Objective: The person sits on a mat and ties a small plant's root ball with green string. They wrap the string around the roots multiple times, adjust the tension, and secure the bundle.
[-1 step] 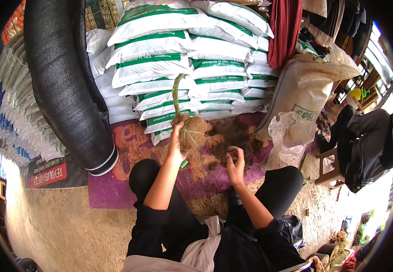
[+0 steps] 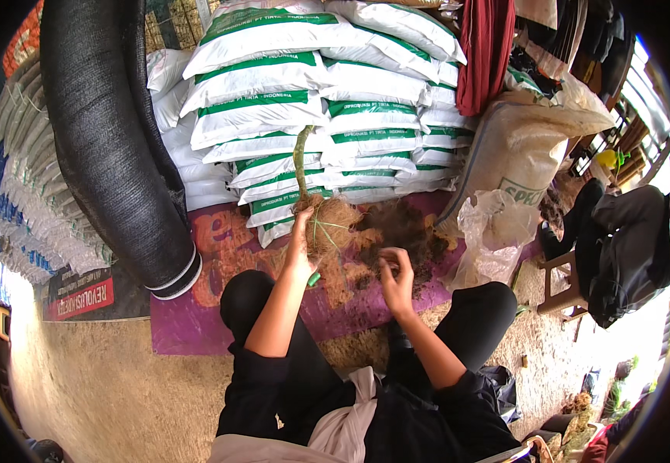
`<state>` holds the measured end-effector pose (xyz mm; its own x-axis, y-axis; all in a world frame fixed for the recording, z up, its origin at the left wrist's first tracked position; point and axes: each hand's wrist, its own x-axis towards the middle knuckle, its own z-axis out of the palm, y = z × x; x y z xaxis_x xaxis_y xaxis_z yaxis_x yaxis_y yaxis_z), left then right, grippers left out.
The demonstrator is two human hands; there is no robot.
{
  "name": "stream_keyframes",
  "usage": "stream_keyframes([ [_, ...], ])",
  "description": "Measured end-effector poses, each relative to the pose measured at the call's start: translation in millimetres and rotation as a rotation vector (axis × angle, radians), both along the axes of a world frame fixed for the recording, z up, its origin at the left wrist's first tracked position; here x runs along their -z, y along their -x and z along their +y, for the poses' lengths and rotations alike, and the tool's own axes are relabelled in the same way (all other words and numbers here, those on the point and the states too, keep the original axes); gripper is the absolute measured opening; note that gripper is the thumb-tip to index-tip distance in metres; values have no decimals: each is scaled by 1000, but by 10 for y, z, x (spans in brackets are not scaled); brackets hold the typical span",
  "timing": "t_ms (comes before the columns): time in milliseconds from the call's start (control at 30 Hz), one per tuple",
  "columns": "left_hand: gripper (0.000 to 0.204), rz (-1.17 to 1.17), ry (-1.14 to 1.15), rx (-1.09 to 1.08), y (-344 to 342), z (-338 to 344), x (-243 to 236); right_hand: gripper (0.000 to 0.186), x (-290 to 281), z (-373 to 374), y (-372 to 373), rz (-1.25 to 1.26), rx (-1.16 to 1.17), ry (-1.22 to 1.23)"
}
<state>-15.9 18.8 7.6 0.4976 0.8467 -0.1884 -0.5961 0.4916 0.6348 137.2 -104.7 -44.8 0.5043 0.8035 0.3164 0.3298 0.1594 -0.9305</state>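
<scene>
Head view: left fingers (image 2: 302, 221) hold a round, shaggy fibre ball (image 2: 332, 222).

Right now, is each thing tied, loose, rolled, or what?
Fibre ball, tied with green string.
Left hand, gripping fibre ball.
Right hand, loosely curled.
Dark soil, loose, heaped.
White-and-green sacks, stacked.
Black netting, rolled up.
Clear plastic bag, crumpled.
Dark-red cloth, hanging.

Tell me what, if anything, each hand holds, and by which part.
The left hand holds a round brown fibrous ball by its left side, near the slender greenish stem. Whether the right hand holds anything cannot be told.
</scene>
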Motion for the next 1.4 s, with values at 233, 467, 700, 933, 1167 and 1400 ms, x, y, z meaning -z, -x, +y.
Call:
stream_keyframes([
  [233, 46, -35, -15, 66, -19, -12, -61, 14, -487, 247, 388, -275, -114, -45],
  [467, 45, -29, -26, 59, -20, 67, -56, 15, -422, 365, 372, -266, -142, -35],
  [700, 46, 50, 4, -4, -67, 79, -56, 4, -380, 302, 361, 616, -362, 0],
  [933, 46, 10, -60, 1, -78, 60, -55, 15, -451, 321, 243, -50, -198, 75],
  [1167, 45, 8, -44, 1, -92, 57, -28, 19, -529, 343, 348, -421, -101, 6],
  [1400, 42, -36, -9, -15, -27, 133, 106, 22, -453, 221, 376, -217, -163, 242],
])
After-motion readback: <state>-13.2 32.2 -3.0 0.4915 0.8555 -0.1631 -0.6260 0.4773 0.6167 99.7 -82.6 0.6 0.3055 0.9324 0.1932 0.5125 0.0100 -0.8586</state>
